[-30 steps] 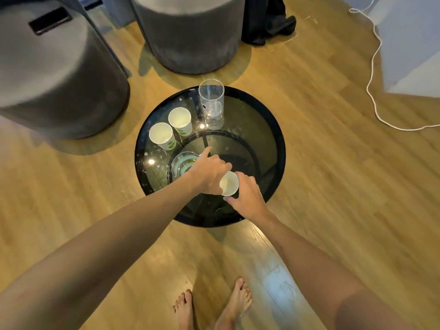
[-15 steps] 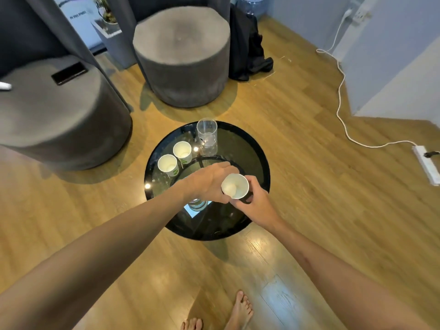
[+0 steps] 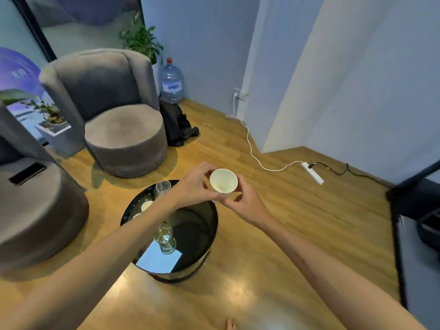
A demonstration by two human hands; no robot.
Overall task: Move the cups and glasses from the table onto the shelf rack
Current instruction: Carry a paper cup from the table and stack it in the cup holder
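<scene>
Both hands hold a white paper cup (image 3: pixel 223 181) in the air above the far right edge of the round black glass table (image 3: pixel 200 222). My left hand (image 3: pixel 194 186) grips its left side and my right hand (image 3: pixel 242 198) cups it from below and the right. On the table stand a short glass (image 3: pixel 165 238) near the front, a tall clear glass (image 3: pixel 163 188) at the back, and two white paper cups (image 3: pixel 146 206) partly hidden behind my left forearm. A dark rack (image 3: pixel 426 210) shows at the right edge.
Two grey armchairs stand left, one (image 3: pixel 123 129) behind the table, the nearer (image 3: pixel 35 210) with a phone (image 3: pixel 27 173) on its seat. A water bottle (image 3: pixel 171 83), black bag (image 3: pixel 178 127), white cable and power strip (image 3: pixel 312 172) lie on the wood floor.
The cup has risen from the table top, held by both hands, and moved up and to the right. My view has lifted from the table towards the room and the wall.
</scene>
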